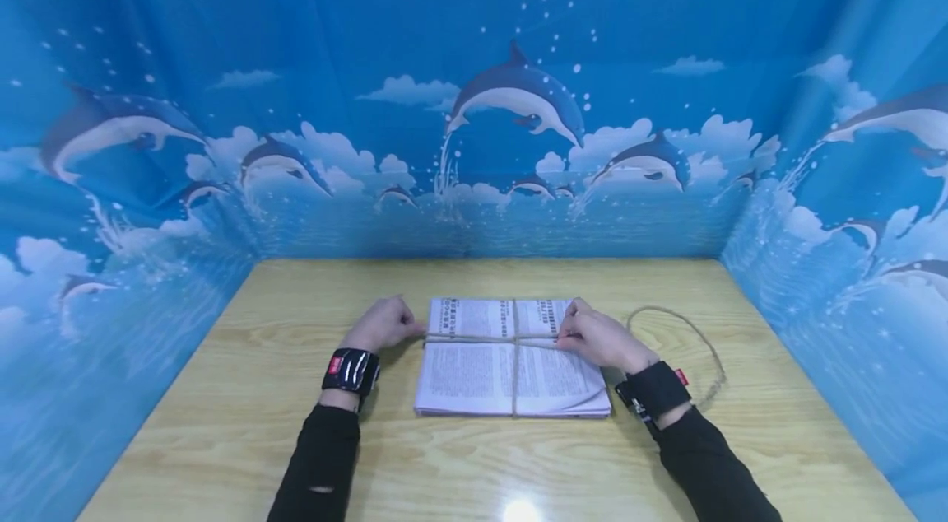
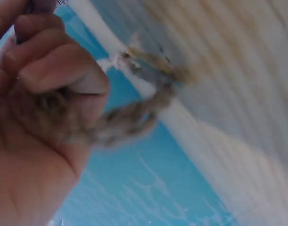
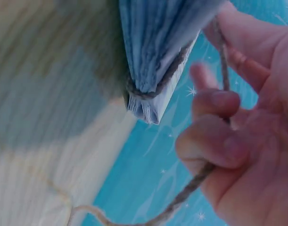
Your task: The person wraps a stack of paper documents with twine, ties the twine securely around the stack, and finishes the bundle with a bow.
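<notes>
A flat stack of newspapers [image 1: 467, 382] lies on the table with brown twine [image 1: 514, 386] running over it lengthwise and crosswise. Beside the stack's left edge, my left hand [image 1: 385, 324] grips one end of the twine, and a short twisted tail [image 2: 127, 125] comes out from under its curled fingers [image 2: 63, 66]. My right hand [image 1: 603, 338], over the upper right of the stack, pinches another length of twine [image 3: 224, 66]. That strand passes through the curled fingers [image 3: 212, 141] and trails away below. Twine also wraps the edge of the folded pages [image 3: 144, 70] in the right wrist view.
Loose twine [image 1: 692, 328] curves across the wooden table [image 1: 222, 440] to the right of the stack. A blue dolphin-print curtain [image 1: 333, 11] stands along the table's back and both sides. Each wrist wears a black strap [image 1: 351, 371].
</notes>
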### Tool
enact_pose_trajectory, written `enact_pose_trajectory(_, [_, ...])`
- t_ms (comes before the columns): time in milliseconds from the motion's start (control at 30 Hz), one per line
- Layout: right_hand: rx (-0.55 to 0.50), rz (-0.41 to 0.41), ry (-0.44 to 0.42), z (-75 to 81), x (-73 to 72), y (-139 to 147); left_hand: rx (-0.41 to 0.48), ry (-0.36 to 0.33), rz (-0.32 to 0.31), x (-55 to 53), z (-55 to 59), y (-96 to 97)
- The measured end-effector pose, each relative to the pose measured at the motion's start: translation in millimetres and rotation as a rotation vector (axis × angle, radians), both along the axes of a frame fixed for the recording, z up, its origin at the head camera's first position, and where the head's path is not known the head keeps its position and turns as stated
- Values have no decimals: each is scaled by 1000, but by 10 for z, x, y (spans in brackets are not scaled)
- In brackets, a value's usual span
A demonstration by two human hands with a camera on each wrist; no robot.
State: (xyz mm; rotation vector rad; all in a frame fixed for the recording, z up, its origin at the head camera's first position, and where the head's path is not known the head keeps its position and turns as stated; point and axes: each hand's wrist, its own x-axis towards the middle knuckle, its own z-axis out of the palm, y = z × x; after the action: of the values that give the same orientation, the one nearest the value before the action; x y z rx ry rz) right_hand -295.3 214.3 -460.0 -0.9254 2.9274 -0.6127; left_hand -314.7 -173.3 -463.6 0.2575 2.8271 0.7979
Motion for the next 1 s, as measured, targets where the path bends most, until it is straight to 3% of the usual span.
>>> enact_pose_trajectory(100, [1,-5,3,23,5,17,-7,-16,11,5,1,23])
enact_pose_trajectory(300, [10,3,-86,46,-9,63,-14,-61,29,-7,-22,29])
enact_pose_trajectory(400, [9,-28,-127,51,-16,76,-21,-82,34,-8,-35,21])
enact_pose_trajectory(500, [27,-64,-116,55,-11,77,-19,-86,42,-8,-49,23])
enact_pose_trajectory(700, [51,-116,-119,34,3,76,-3,-76,28,4,-64,33])
enact_pose_trajectory(833, [46,-95,-138,28,-1,91,-12,-80,24,20,-31,55])
enact_pose_trajectory(1000, [13,-54,-195,27,1,135,-59,15,-25,28,15,148])
